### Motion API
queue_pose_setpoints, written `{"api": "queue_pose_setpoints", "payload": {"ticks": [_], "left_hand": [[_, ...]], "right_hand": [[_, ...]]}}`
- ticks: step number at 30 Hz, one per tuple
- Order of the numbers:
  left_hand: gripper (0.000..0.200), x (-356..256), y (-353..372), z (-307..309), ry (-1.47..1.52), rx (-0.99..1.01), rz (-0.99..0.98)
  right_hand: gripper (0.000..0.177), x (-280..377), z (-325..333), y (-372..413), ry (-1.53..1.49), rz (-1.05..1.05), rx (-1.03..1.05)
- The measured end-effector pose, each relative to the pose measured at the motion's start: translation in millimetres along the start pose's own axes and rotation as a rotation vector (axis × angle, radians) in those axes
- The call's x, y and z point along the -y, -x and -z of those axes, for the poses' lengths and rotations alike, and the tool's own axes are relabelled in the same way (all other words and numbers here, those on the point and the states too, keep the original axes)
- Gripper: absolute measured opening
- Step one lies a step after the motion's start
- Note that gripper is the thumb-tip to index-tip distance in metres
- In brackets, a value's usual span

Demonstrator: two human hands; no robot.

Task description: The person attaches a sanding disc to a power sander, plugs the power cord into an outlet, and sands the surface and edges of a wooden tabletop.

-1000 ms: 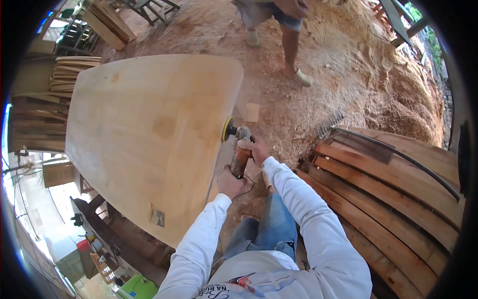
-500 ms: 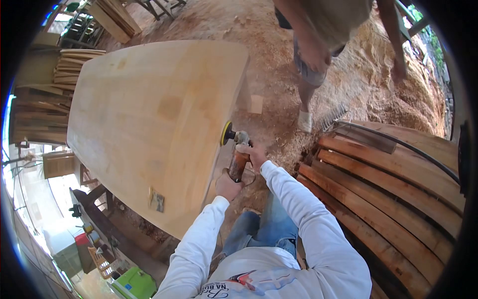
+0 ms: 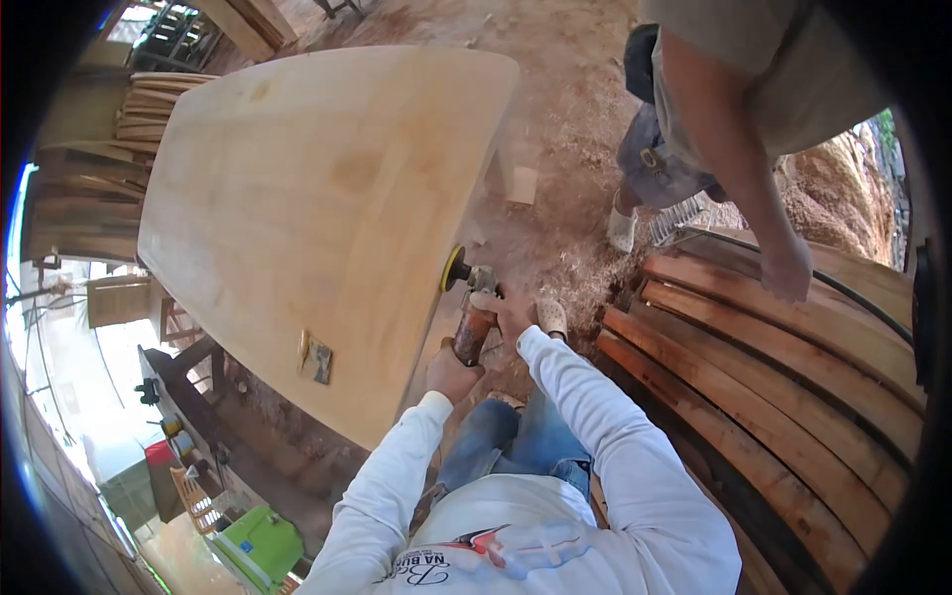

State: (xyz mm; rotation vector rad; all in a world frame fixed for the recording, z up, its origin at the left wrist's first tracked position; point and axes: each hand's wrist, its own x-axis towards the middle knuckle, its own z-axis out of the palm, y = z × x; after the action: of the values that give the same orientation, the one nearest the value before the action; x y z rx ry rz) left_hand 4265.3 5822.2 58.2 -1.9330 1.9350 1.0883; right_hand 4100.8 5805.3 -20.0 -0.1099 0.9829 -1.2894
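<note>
A power sander [image 3: 476, 327] with a round yellow-edged disc [image 3: 453, 269] is held in both my hands. My left hand [image 3: 454, 375] wraps round the rear of its reddish-brown body. Farther forward, my right hand [image 3: 508, 311] grips it near the metal head. The disc stands on edge at the right-hand edge of a large pale wooden tabletop [image 3: 297, 198]; whether it touches the wood I cannot tell. On the tabletop's near part lies a small flat packet [image 3: 316, 358].
Another person [image 3: 724, 109] stands at the upper right, one arm hanging over stacked timber boards [image 3: 754, 397]. A black hose [image 3: 843, 283] crosses the boards. Wood shavings cover the ground [image 3: 555, 119]. A green chair [image 3: 260, 545] is at the lower left.
The other person has come closer on the right, an arm now over the boards. The tabletop's far end has shifted up and right in view. Both my hands still hold the sander.
</note>
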Motion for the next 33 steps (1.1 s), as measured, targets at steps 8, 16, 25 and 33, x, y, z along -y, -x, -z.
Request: {"api": "queue_pose_setpoints", "payload": {"ticks": [8,16,25,33], "left_hand": [[0.062,29.7,22.5,-2.3,-0.019,-0.018,-0.035],[0.061,66.3,45.7,-9.4,-0.032,-0.031,-0.039],[0.058,90.6,73.4,-8.2,-0.011,-0.04,-0.026],[0.058,132.7,99.6,-18.4,-0.015,-0.063,-0.056]], "right_hand": [[0.045,-31.7,-9.1,21.2,-0.015,-0.014,-0.017],[0.054,-61.0,-19.1,45.8,0.009,-0.044,0.001],[0.054,-101.0,-21.4,61.7,0.097,0.0,-0.012],[0.039,-140.6,-33.7,90.8,0.062,-0.03,-0.017]]}}
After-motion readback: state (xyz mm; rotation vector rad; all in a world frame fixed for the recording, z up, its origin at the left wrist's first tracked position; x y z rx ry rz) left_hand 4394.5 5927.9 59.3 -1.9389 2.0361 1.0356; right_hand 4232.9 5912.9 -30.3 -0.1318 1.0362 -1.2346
